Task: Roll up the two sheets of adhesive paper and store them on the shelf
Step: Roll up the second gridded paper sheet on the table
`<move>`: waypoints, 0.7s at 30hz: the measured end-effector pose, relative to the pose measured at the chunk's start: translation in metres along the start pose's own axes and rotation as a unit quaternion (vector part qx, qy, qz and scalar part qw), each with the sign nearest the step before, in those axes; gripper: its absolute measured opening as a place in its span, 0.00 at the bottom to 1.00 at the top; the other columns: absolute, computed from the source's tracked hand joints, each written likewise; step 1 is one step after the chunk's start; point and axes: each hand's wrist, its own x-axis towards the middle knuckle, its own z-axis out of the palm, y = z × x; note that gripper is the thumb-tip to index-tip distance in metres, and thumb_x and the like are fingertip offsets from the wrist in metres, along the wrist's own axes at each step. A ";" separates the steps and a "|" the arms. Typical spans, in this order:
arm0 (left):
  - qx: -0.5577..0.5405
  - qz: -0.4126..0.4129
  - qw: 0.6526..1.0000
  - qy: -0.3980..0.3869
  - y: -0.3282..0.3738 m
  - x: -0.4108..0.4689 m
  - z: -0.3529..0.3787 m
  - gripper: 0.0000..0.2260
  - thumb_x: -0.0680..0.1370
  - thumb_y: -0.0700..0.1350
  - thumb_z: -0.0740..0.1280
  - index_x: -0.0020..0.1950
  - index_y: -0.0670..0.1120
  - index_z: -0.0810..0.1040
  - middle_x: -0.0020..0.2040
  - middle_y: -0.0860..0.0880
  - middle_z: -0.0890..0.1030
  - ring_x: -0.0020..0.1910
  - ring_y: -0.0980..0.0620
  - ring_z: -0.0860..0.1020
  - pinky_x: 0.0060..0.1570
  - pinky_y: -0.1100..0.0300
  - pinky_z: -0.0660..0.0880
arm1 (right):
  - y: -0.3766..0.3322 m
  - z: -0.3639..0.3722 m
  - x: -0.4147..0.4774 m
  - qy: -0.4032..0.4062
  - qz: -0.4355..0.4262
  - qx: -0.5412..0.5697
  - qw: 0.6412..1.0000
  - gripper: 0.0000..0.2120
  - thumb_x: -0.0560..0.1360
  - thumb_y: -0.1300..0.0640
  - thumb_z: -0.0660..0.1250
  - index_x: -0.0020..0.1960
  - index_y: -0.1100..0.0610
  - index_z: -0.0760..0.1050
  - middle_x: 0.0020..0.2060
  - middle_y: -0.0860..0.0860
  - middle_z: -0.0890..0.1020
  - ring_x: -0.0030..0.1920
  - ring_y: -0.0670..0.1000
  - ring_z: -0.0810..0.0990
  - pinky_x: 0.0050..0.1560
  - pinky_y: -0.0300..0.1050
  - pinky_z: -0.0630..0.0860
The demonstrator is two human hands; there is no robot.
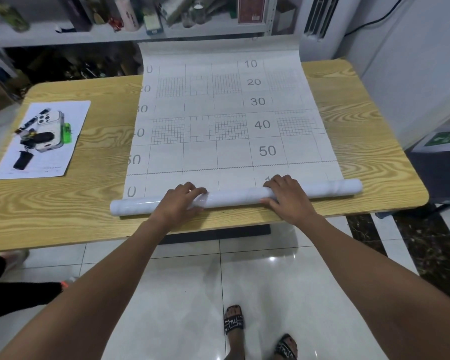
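Both hands on the roll (234, 197) — the wound-up near end of the adhesive paper sheet (226, 113). It lies crosswise in the lower middle of the frame, just inside the front edge of the wooden table (361, 120).

Left hand (178, 201): fingers curled over the top of the roll, thumb on the near side, gripping it left of centre.
Right hand (287, 197): same grip, fingers wrapped over the top, thumb toward me, right of centre.
Both roll ends stick out past my hands.

The unrolled part of the sheet runs up the frame, flat on the table, backing side up — printed grid, numbers 10 to 50 readable. Its far end curls up past the table's back edge at top centre, in front of the cluttered shelf (89, 35).

Left of frame: a white paper (70, 152) on the table, well apart from the sheet, carrying a white phone (50, 118), a small green item (66, 132) and some dark bits I can't identify.

Bottom of frame: glossy floor tiles (182, 294), my feet in black patterned sandals (233, 322).
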 end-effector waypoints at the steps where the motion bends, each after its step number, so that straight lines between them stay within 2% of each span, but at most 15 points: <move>1: 0.003 0.000 1.000 -0.003 0.000 -0.001 0.000 0.19 0.74 0.48 0.68 0.64 0.48 0.72 0.57 0.44 0.75 0.51 0.43 0.73 0.46 0.55 0.68 | 0.000 0.000 0.000 -0.005 -0.001 -0.003 1.000 0.20 0.77 0.45 0.62 0.61 0.58 0.73 0.57 0.54 0.75 0.55 0.57 0.72 0.58 0.49 0.66; 7: -0.019 -0.016 0.999 -0.025 0.004 -0.003 -0.004 0.20 0.77 0.51 0.64 0.67 0.50 0.69 0.58 0.47 0.75 0.53 0.46 0.72 0.50 0.56 0.67 | -0.002 -0.002 -0.005 -0.015 -0.001 0.018 1.000 0.21 0.78 0.45 0.59 0.67 0.55 0.69 0.58 0.52 0.77 0.57 0.55 0.72 0.59 0.48 0.64; 11: -0.031 -0.011 0.998 -0.052 0.003 -0.003 -0.007 0.20 0.77 0.53 0.63 0.68 0.50 0.68 0.56 0.47 0.77 0.57 0.47 0.69 0.53 0.55 0.66 | -0.001 0.000 -0.007 -0.008 0.008 0.019 1.000 0.19 0.79 0.44 0.57 0.63 0.55 0.72 0.54 0.52 0.79 0.54 0.55 0.74 0.59 0.48 0.64; 15: -0.044 -0.010 0.997 -0.065 0.003 -0.002 -0.006 0.20 0.78 0.52 0.63 0.68 0.50 0.68 0.58 0.48 0.74 0.56 0.48 0.67 0.54 0.54 0.66 | -0.002 0.004 -0.011 0.010 0.005 0.007 1.000 0.28 0.76 0.39 0.47 0.60 0.56 0.74 0.52 0.52 0.78 0.51 0.55 0.75 0.57 0.49 0.67; 21: -0.075 -0.025 0.994 -0.081 0.004 -0.001 -0.007 0.18 0.78 0.50 0.63 0.68 0.50 0.69 0.58 0.48 0.70 0.57 0.48 0.68 0.56 0.54 0.67 | -0.001 0.006 -0.016 0.033 0.012 -0.010 0.999 0.27 0.76 0.40 0.48 0.60 0.56 0.75 0.53 0.53 0.78 0.51 0.56 0.75 0.57 0.52 0.69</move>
